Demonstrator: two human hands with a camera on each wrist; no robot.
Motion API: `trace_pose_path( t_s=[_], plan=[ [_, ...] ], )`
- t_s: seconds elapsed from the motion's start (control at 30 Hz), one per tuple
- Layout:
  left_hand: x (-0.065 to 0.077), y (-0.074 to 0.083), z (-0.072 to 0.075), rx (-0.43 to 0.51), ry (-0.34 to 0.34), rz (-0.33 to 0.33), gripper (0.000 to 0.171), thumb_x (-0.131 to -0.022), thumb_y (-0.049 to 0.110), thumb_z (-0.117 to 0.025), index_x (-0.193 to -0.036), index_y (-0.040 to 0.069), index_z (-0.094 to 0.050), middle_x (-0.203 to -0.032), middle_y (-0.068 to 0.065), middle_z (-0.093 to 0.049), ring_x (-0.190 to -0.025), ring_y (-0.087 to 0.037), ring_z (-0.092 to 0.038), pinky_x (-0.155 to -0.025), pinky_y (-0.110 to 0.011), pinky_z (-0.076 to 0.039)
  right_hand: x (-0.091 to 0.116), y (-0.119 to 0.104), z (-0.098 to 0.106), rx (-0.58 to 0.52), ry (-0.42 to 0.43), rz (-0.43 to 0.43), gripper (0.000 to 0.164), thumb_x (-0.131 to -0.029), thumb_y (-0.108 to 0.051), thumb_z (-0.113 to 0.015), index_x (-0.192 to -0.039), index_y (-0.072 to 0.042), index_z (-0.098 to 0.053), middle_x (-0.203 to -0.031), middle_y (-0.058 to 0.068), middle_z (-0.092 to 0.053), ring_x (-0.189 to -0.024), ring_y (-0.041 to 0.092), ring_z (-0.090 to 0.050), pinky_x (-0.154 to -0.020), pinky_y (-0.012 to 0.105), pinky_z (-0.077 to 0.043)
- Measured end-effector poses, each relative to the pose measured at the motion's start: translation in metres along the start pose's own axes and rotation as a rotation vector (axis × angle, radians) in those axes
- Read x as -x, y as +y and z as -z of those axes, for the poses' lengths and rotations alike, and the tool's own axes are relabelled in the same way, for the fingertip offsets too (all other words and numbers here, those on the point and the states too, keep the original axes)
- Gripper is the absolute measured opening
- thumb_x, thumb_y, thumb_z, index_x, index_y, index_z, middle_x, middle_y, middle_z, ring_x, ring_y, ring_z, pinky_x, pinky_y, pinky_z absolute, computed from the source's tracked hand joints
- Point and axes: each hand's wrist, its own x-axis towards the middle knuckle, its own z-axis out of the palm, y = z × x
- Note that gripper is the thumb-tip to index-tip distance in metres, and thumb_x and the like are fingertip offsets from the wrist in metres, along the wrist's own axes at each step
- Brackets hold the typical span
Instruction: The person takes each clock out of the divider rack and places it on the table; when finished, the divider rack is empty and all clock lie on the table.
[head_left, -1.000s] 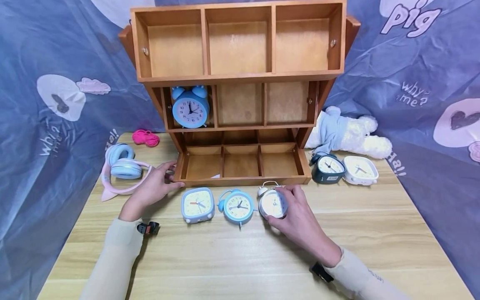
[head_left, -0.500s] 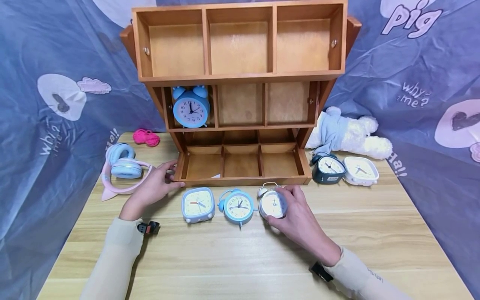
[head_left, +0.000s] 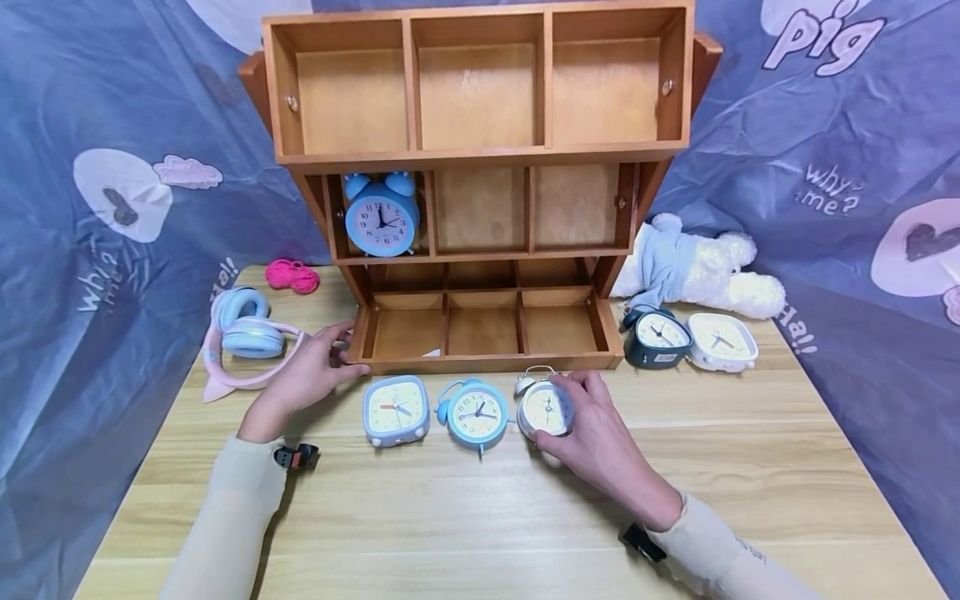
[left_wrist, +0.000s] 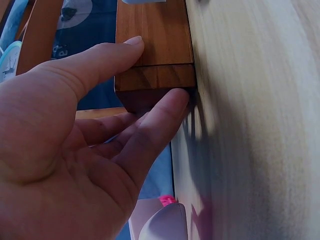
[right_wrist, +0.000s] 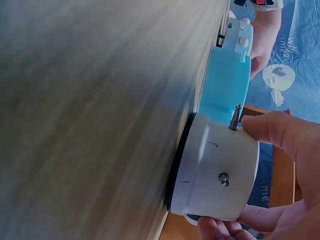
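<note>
My right hand [head_left: 600,433] grips a white twin-bell alarm clock [head_left: 542,408] lying face up on the table. In the right wrist view, the thumb sits by one metal foot of the white clock [right_wrist: 212,165], fingers on the opposite side. My left hand [head_left: 307,379] holds the lower left corner of a brown wooden shelf [head_left: 487,364]. The left wrist view has the thumb on the shelf's front face [left_wrist: 165,40] and the fingers against its side. A light blue round alarm clock [head_left: 477,414] and a blue-grey squarish clock [head_left: 396,410] lie left of the white one.
Another blue twin-bell clock [head_left: 382,218] stands in the shelf's middle-row left compartment. To the right are a dark green clock [head_left: 657,337], a white squarish clock [head_left: 721,341] and a plush toy [head_left: 697,262]. Headphones [head_left: 251,333] and pink yarn [head_left: 292,276] lie left.
</note>
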Motion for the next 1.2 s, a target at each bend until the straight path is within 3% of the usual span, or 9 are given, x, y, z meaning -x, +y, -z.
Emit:
trace_pose_path(
  t_s=[1.2],
  plan=[
    [0.0001,-0.0007,-0.0002,0.020,-0.009,0.013,0.085,-0.104,0.021,-0.083,-0.169,-0.007,-0.036,-0.148,-0.032,-0.064,-0.126,-0.045,-0.069,-0.109,-0.061,-0.058,0.0006,0.0018,0.0071,-0.010,-0.018,-0.022,0.082,-0.084,-0.030,-0.100,-0.151,0.002,-0.064,-0.138,0.017,-0.056,-0.126,0.033,-0.061,-0.107,0.054,-0.057]
  ],
)
